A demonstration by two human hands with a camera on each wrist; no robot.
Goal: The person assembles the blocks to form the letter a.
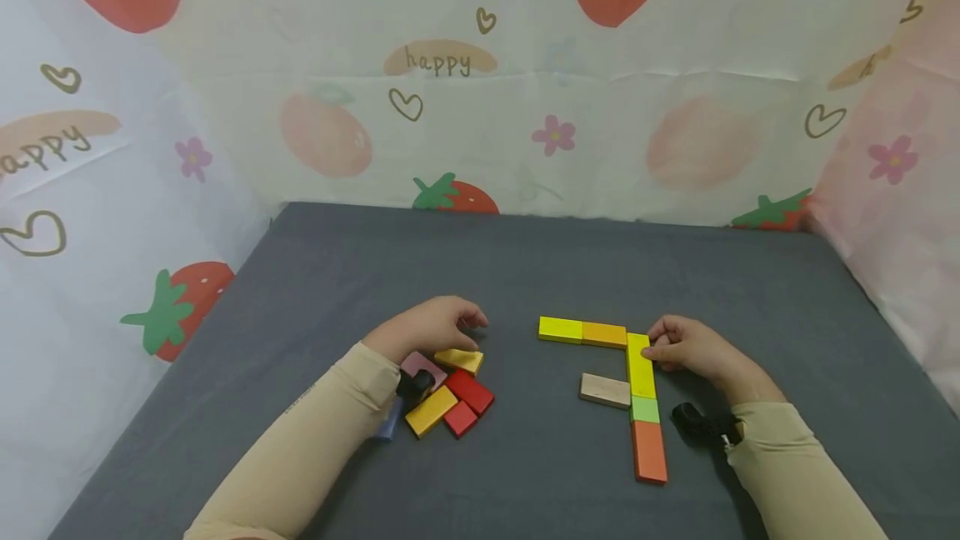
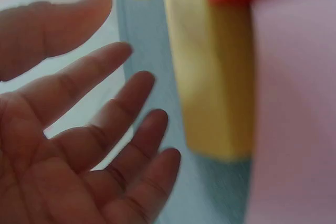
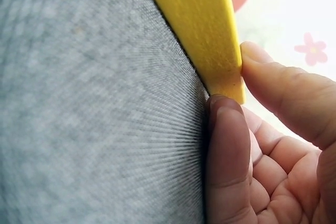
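Strawberry-print backdrop (image 1: 517,98), grey table (image 1: 510,273)! Left hand (image 1: 431,327), fingers loosely spread and empty, hangs by the jumbled blocks (image 1: 470,391); across, the right hand (image 1: 693,354) pinches the long yellow block (image 1: 640,375) above the green block (image 1: 645,409). Likely light, stiff, smooth: best held by its long sides.

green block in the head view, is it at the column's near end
No, the green block sits between the long yellow block and the orange-red block, which forms the near end.
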